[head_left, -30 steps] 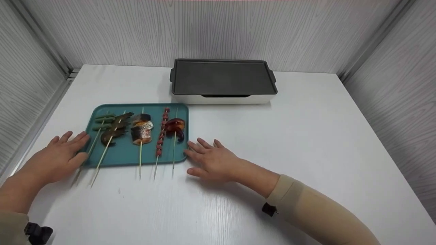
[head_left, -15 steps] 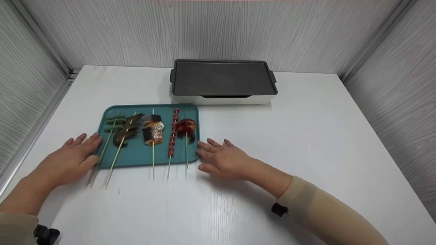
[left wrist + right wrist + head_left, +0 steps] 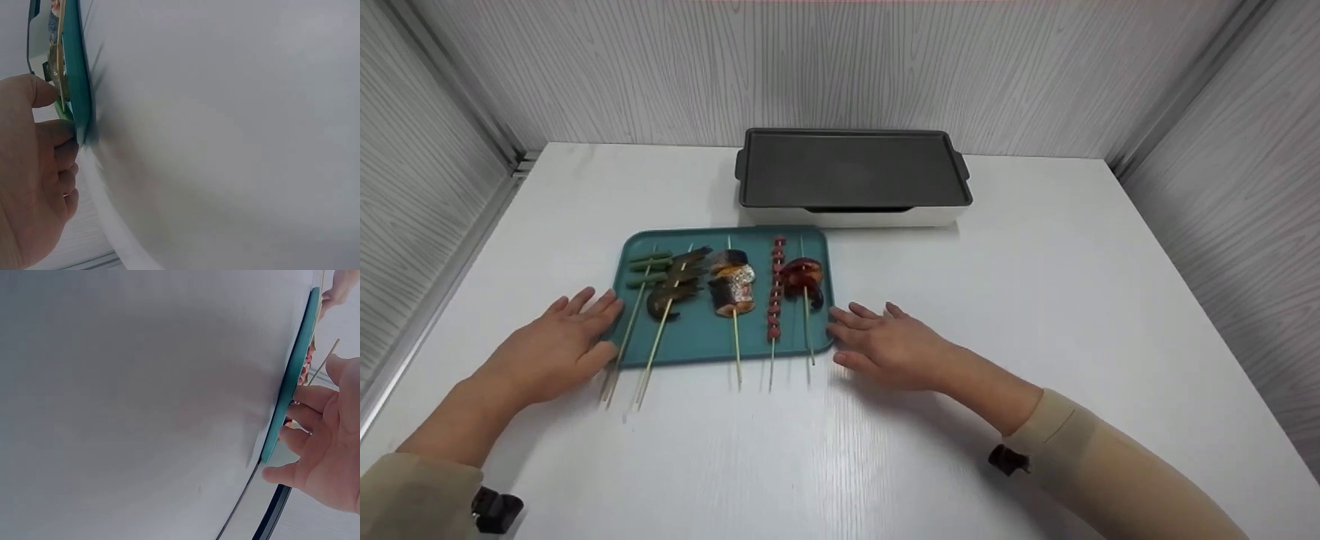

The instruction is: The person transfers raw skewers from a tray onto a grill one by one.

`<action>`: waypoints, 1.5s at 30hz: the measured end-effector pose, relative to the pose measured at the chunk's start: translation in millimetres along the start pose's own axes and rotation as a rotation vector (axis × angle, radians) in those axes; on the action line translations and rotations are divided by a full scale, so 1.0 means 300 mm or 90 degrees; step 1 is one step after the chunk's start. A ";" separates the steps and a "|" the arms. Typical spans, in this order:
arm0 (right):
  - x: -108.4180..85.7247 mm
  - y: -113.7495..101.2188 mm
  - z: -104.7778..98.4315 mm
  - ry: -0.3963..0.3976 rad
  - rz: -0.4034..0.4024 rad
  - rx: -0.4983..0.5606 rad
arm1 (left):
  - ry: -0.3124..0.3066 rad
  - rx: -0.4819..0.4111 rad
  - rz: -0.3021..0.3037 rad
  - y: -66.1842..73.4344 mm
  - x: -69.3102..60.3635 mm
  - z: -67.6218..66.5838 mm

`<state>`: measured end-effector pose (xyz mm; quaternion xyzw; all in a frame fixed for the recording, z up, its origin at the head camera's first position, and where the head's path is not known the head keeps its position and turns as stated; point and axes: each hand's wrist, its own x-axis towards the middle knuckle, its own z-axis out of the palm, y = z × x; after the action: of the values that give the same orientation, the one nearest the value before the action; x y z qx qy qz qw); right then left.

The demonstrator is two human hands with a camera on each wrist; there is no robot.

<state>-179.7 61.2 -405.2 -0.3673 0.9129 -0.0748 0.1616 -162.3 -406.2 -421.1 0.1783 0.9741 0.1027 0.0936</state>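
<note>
A teal tray (image 3: 697,341) lies on the white table, bearing several skewers. Across it from left to right are a skewer of green pieces (image 3: 649,264), a brown shrimp-like skewer (image 3: 679,281), a chunky fish-like skewer (image 3: 733,289), a thin skewer of small red pieces (image 3: 775,300) and a skewer of dark red pieces (image 3: 802,276). My left hand (image 3: 559,349) touches the tray's left edge with fingers extended, its thumb near the skewer sticks. Against the right edge rest the spread fingers of my right hand (image 3: 896,349). In both wrist views the fingers meet the tray's rim (image 3: 79,73).
Behind the tray stands a black griddle plate (image 3: 855,169) on a white base (image 3: 915,218), close to the back wall (image 3: 847,67). Skewer sticks (image 3: 649,382) overhang the tray's near edge. White table surface (image 3: 1072,300) extends to the right.
The tray with its skewers has slid to the right across the table, both hands moving along with it at its edges. The griddle has stayed in place.
</note>
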 end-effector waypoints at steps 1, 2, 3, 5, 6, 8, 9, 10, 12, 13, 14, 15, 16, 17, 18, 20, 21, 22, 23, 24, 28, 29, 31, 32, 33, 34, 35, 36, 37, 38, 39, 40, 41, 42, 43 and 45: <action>-0.006 0.007 -0.001 0.000 0.002 0.002 | 0.002 0.001 0.003 0.010 0.004 0.000; -0.012 0.014 -0.001 0.001 0.002 0.003 | 0.002 0.002 0.006 0.018 0.007 0.001; -0.017 0.020 -0.001 0.001 0.001 0.004 | 0.002 0.005 0.008 0.026 0.010 0.002; -0.027 0.032 -0.003 0.002 -0.003 0.005 | 0.003 0.008 0.014 0.040 0.016 0.003; -0.033 0.038 -0.004 0.004 -0.004 0.005 | 0.003 0.009 0.016 0.046 0.018 0.004; -0.045 0.049 -0.007 0.006 -0.005 0.009 | 0.007 0.011 0.023 0.059 0.023 0.005; -0.051 0.054 -0.009 0.008 -0.004 0.011 | 0.009 0.012 0.027 0.066 0.026 0.006; -0.058 0.059 -0.010 0.009 -0.002 0.014 | 0.012 0.012 0.031 0.073 0.030 0.007; -0.071 0.069 -0.013 0.012 0.003 0.020 | 0.016 0.014 0.039 0.086 0.038 0.010; -0.078 0.074 -0.013 0.013 0.005 0.022 | 0.017 0.016 0.042 0.094 0.041 0.012; -0.084 0.080 -0.012 0.013 0.007 0.023 | 0.018 0.017 0.045 0.101 0.045 0.014; -0.090 0.086 -0.010 0.015 0.007 0.023 | 0.015 0.018 0.045 0.109 0.048 0.015; -0.090 0.087 -0.007 0.016 0.009 0.023 | 0.015 0.018 0.047 0.108 0.048 0.015; -0.089 0.087 -0.005 0.017 0.011 0.024 | 0.013 0.018 0.048 0.108 0.048 0.016; -0.089 0.087 -0.004 0.018 0.014 0.024 | 0.013 0.019 0.049 0.108 0.048 0.016; -0.086 0.086 0.000 0.020 0.021 0.026 | 0.012 0.020 0.051 0.107 0.047 0.015; -0.085 0.085 0.001 0.021 0.025 0.028 | 0.013 0.022 0.053 0.107 0.047 0.014; -0.084 0.084 0.002 0.021 0.030 0.029 | 0.013 0.023 0.055 0.106 0.046 0.014; -0.084 0.082 0.002 0.022 0.033 0.031 | 0.013 0.024 0.057 0.105 0.046 0.014; -0.083 0.081 0.002 0.023 0.035 0.032 | 0.013 0.026 0.059 0.103 0.045 0.013; -0.082 0.073 0.002 0.025 0.042 0.034 | 0.013 0.028 0.065 0.097 0.042 0.015; -0.082 0.071 0.001 0.025 0.044 0.036 | 0.014 0.028 0.067 0.096 0.043 0.016; -0.083 0.068 0.000 0.027 0.047 0.038 | 0.014 0.028 0.071 0.094 0.043 0.016; -0.083 0.068 -0.001 0.028 0.050 0.039 | 0.014 0.029 0.073 0.094 0.043 0.016; -0.083 0.067 -0.002 0.029 0.052 0.040 | 0.013 0.029 0.075 0.094 0.043 0.015; -0.084 0.067 -0.003 0.031 0.053 0.042 | 0.013 0.028 0.077 0.094 0.043 0.015; -0.084 0.066 -0.003 0.033 0.054 0.044 | 0.014 0.026 0.078 0.095 0.043 0.014; -0.084 0.066 -0.003 0.034 0.055 0.044 | 0.015 0.025 0.079 0.096 0.043 0.014; -0.084 0.066 -0.003 0.036 0.056 0.045 | 0.015 0.025 0.079 0.096 0.042 0.014; -0.083 0.065 -0.002 0.037 0.055 0.046 | 0.016 0.026 0.079 0.096 0.041 0.015; -0.083 0.064 -0.001 0.038 0.054 0.046 | 0.017 0.026 0.079 0.096 0.041 0.015; -0.082 0.064 -0.001 0.038 0.054 0.047 | 0.017 0.024 0.078 0.095 0.040 0.016; -0.081 0.063 0.000 0.038 0.054 0.047 | 0.016 0.024 0.076 0.095 0.039 0.017; -0.079 0.062 0.001 0.038 0.054 0.047 | 0.014 0.023 0.075 0.094 0.038 0.018; -0.078 0.061 0.001 0.038 0.054 0.048 | 0.012 0.022 0.074 0.092 0.037 0.018; -0.074 0.059 -0.002 0.037 0.057 0.050 | 0.012 0.017 0.075 0.088 0.034 0.019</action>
<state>-176.3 89.5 -403.8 -0.3171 0.9291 -0.1138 0.1523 -161.7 -377.3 -421.9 0.2353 0.9641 0.0967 0.0757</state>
